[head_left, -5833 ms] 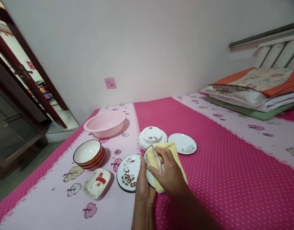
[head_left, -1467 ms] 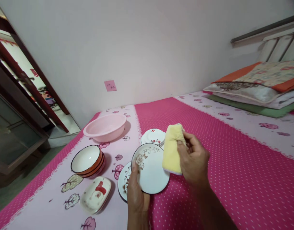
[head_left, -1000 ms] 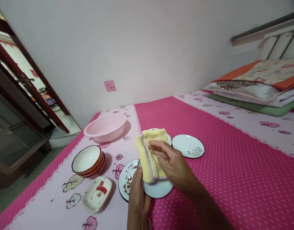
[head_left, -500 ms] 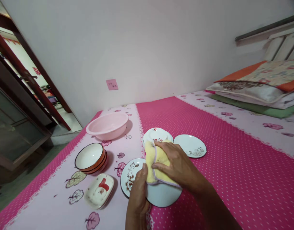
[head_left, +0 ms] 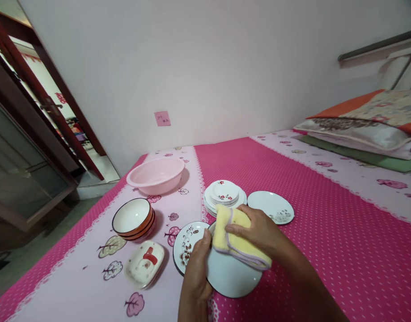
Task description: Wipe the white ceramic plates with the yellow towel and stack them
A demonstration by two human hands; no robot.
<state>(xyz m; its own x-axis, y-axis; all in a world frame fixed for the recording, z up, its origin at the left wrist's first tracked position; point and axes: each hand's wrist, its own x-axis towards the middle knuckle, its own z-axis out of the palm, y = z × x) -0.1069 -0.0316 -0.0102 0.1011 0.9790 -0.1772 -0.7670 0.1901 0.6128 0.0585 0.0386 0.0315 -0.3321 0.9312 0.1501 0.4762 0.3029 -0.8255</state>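
My left hand [head_left: 197,264] grips the left edge of a white dark-rimmed plate [head_left: 234,279], thumb on top. My right hand [head_left: 259,230] is closed on a folded yellow cloth [head_left: 239,235] with lilac edging, which lies against the plate's upper face. Partly behind my left hand is another plate [head_left: 185,246] with a brown flower print. Just beyond the cloth stands a stack of small plates [head_left: 223,190] with red flowers, resting on larger ones. An oval plate [head_left: 270,205] lies to its right.
On the left are stacked orange-brown bowls [head_left: 133,219], a squarish dish [head_left: 145,264] with a red-scarf picture, and a pink basin [head_left: 156,176] farther back. Folded bedding [head_left: 366,129] is piled at the far right. A white wall [head_left: 225,67] rises behind the pink patterned bedspread [head_left: 312,250].
My right hand has drawn the cloth right and slightly down across the plate, uncovering more of the small-plate stack. The whole view has shifted slightly. My left hand still holds the plate.
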